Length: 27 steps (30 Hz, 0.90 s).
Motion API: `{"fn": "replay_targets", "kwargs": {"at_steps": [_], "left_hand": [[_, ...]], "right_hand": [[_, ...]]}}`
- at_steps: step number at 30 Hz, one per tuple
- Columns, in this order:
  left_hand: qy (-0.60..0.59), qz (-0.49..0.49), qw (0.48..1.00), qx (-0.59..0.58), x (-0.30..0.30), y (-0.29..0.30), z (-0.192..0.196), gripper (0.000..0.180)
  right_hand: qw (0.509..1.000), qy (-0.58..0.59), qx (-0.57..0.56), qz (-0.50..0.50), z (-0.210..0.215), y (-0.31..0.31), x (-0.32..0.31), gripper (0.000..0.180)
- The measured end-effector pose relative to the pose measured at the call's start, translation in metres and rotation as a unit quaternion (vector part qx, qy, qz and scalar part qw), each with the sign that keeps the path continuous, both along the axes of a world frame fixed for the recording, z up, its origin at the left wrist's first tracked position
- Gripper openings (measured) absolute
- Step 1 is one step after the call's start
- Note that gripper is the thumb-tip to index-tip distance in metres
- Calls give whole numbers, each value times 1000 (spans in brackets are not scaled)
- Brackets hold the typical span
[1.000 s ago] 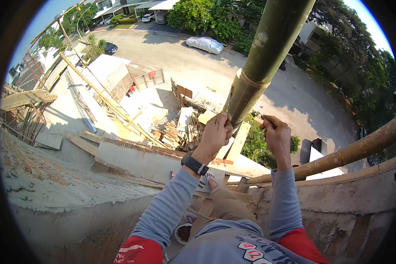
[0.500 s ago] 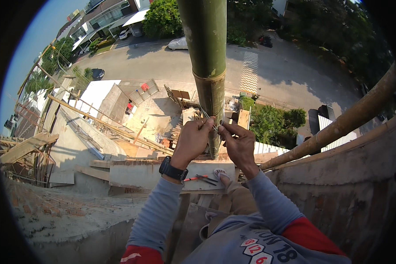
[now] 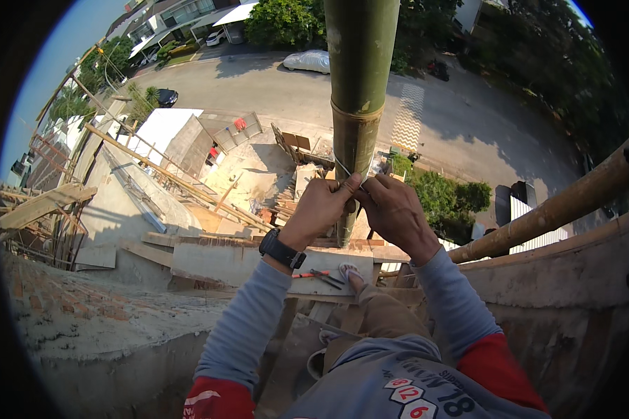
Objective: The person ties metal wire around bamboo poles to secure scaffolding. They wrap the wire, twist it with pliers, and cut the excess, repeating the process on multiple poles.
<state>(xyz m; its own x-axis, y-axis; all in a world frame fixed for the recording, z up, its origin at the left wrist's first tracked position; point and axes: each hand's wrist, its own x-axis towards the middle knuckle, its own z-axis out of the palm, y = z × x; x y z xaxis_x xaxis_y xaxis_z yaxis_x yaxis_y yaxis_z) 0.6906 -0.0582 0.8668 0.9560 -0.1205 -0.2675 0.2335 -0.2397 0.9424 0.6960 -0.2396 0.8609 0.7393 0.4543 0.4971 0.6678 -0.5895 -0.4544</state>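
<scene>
A thick green bamboo pole (image 3: 358, 84) stands upright right in front of me, high above a building site. My left hand (image 3: 321, 208), with a black watch on its wrist, pinches a thin tie wire (image 3: 345, 170) against the pole. My right hand (image 3: 391, 209) sits beside it, fingers closed on the same wire. Both hands touch each other at the front of the pole. The wire's ends are hidden between my fingers.
A second bamboo pole (image 3: 552, 209) slants along the right above a concrete parapet (image 3: 566, 279). Red-handled pliers (image 3: 318, 276) lie on the ledge below my hands, near my sandalled foot (image 3: 349, 274). A rough wall top (image 3: 84, 314) lies at left. Street and parked cars far below.
The view has swung so the green pole now stands straight in front. My two hands have come together on the pole, from apart a second ago.
</scene>
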Motion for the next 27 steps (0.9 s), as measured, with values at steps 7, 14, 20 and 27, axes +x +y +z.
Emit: {"fn": "replay_targets", "kwargs": {"at_steps": [7, 14, 20, 27], "left_hand": [[-101, -41, 983, 148, 12, 19, 27, 42], [-289, -108, 866, 392, 28, -5, 62, 24], [-336, -60, 809, 479, 12, -36, 73, 20], [-303, -48, 885, 351, 8, -9, 83, 24]], "right_hand": [[987, -54, -94, 117, -11, -42, 49, 13], [981, -140, 126, -50, -57, 6, 28, 11], [949, -88, 210, -217, -87, 65, 1, 11], [968, -35, 88, -231, -36, 37, -8, 16]]}}
